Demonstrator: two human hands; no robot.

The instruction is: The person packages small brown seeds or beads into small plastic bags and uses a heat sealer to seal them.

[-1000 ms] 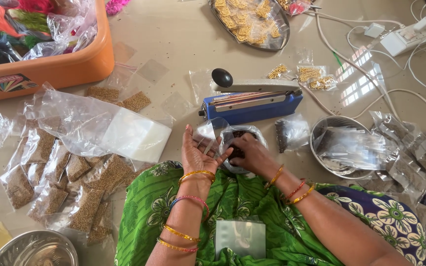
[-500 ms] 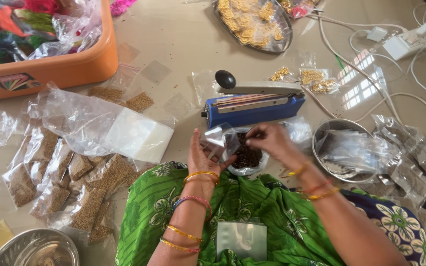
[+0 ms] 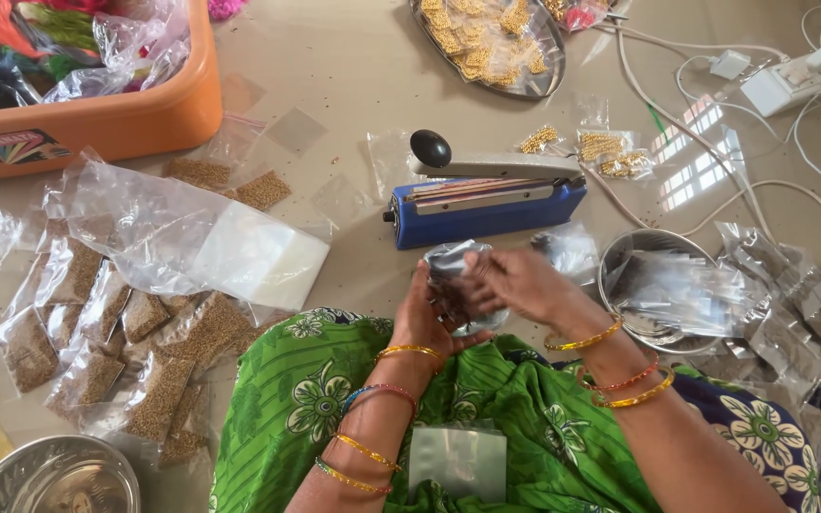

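Holding a small clear plastic pouch [image 3: 456, 275] upright between both hands, the person works just above the lap, directly in front of the blue heat sealer [image 3: 483, 204]. The left hand [image 3: 422, 318] cups the pouch from the near, left side, fingers curled around its lower part. The right hand [image 3: 515, 283] comes in from the right, its fingertips pinched at or inside the pouch's mouth. Both hands touch the pouch, so neither is nearer. The pouch lies between them, its long axis roughly vertical, tilted a little toward the sealer.

The sealer's long axis runs left to right, across the line of the forearms, with its black knob [image 3: 429, 148] at the left end and the bar slightly lifted. It lies just beyond the pouch, apart from it.

Motion blur smears the right hand, so whether its fingers grip something small or only spread the opening cannot be told. Dark contents seem to sit low in the pouch, but the left palm hides most of them. A steel bowl [image 3: 648, 256] of empty pouches lies to the right, partly covered by the right wrist. Filled seed packets [image 3: 159, 394] lie at the left, and a flat empty pouch [image 3: 458, 461] rests on the green cloth of the lap.
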